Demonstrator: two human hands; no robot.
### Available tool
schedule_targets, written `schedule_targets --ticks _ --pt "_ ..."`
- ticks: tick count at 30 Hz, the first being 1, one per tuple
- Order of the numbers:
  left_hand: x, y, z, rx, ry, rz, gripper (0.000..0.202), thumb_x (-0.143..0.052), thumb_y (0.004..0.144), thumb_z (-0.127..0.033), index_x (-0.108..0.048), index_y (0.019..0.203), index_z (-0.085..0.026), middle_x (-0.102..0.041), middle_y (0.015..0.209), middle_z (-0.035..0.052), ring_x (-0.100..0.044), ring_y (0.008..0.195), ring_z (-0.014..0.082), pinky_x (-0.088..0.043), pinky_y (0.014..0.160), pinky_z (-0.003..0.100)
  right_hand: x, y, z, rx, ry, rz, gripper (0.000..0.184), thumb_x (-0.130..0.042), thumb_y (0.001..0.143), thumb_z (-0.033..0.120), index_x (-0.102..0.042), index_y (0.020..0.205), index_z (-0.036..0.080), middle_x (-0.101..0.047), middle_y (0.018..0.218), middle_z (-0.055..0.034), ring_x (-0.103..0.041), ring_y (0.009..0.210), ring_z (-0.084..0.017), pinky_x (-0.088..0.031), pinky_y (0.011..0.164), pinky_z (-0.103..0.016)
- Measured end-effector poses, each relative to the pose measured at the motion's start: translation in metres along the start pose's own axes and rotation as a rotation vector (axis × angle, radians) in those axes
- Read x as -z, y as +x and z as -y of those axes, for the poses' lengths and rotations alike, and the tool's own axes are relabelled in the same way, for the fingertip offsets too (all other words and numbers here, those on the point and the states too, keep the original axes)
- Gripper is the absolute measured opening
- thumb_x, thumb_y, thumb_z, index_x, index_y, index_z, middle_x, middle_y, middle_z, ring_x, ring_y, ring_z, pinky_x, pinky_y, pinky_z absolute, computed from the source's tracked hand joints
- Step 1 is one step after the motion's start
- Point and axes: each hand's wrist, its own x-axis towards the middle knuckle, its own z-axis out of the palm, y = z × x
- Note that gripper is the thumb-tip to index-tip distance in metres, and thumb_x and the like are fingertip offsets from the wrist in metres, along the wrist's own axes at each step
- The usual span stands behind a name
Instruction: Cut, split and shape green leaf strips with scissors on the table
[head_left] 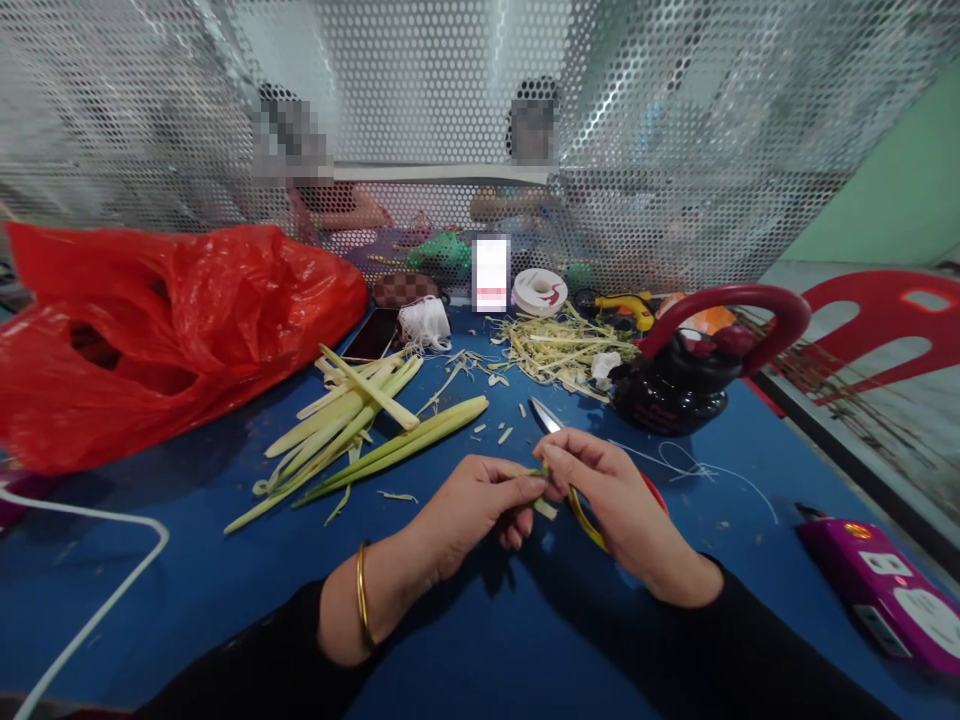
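Both hands meet in the middle, over the blue table. The thumb and fingers of my left hand [491,495] pinch a small piece of green plant stem [544,472]. My right hand [611,500] pinches the same piece from the other side, its fingertips nearly touching the left ones. Most of the piece is hidden by the fingers. Under my right hand lie scissors [550,415], blades pointing away, handles partly covered. To the left, pale green leaf stalks [360,400] lie in a loose pile, with longer green ones [420,440] beside them.
Shredded plant scraps [551,345] are heaped at the back, beside a white ribbon spool [540,290]. A black kettle-shaped pot [675,385] stands right. A red plastic bag [187,320] fills the left, near white thread [425,325]. A purple box [881,590] lies front right. Two people are behind the perforated screen [435,80].
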Motion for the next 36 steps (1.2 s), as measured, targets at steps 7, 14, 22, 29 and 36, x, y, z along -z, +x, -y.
schedule_targets --ticks 7,14,22,29,36 --pt "0.001 0.001 0.001 -0.032 -0.015 -0.020 0.033 -0.067 0.074 -0.047 -0.072 0.075 -0.013 -0.054 0.048 -0.0028 -0.046 0.040 0.0064 -0.035 0.044 0.019 -0.001 -0.001 -0.006 0.037 -0.090 -0.099 0.025 -0.068 0.075 0.037 -0.056 0.062 0.019 -0.052 0.052 0.0044 -0.044 0.051 -0.011 -0.034 0.052 -0.025" --pt "0.000 0.001 0.001 -0.024 -0.128 -0.064 0.031 -0.072 0.071 -0.043 -0.074 0.079 -0.014 -0.061 0.053 0.0003 -0.055 0.047 0.0097 -0.044 0.052 0.022 0.001 0.006 -0.013 0.066 -0.116 -0.213 0.025 -0.067 0.076 0.041 -0.059 0.067 0.020 -0.054 0.058 0.0031 -0.047 0.055 -0.013 -0.039 0.055 -0.026" --pt "0.002 0.006 0.000 -0.215 -0.320 -0.415 0.028 -0.075 0.072 -0.038 -0.076 0.087 -0.015 -0.072 0.069 0.0037 -0.062 0.066 0.0114 -0.048 0.071 0.023 -0.011 -0.008 -0.007 0.030 -0.283 -0.075 0.024 -0.067 0.073 0.040 -0.063 0.062 0.019 -0.054 0.051 0.0021 -0.049 0.051 -0.014 -0.039 0.052 -0.027" --pt "-0.009 0.008 0.010 -0.239 -0.323 -0.375 0.023 -0.075 0.072 -0.032 -0.076 0.083 -0.012 -0.075 0.083 0.0079 -0.065 0.069 0.0158 -0.052 0.064 0.026 -0.023 -0.009 -0.012 -0.090 -0.146 -0.107 0.025 -0.072 0.066 0.040 -0.067 0.056 0.018 -0.058 0.054 0.0001 -0.050 0.051 -0.013 -0.042 0.052 -0.027" --pt "-0.012 0.008 0.010 -0.279 -0.321 -0.339 0.033 -0.070 0.078 -0.035 -0.073 0.100 -0.011 -0.075 0.076 0.0077 -0.061 0.051 0.0123 -0.051 0.051 0.025 -0.023 -0.010 -0.015 0.011 -0.092 -0.127 0.037 -0.068 0.071 0.040 -0.054 0.046 0.018 -0.056 0.057 -0.0008 -0.047 0.059 -0.014 -0.038 0.054 -0.025"
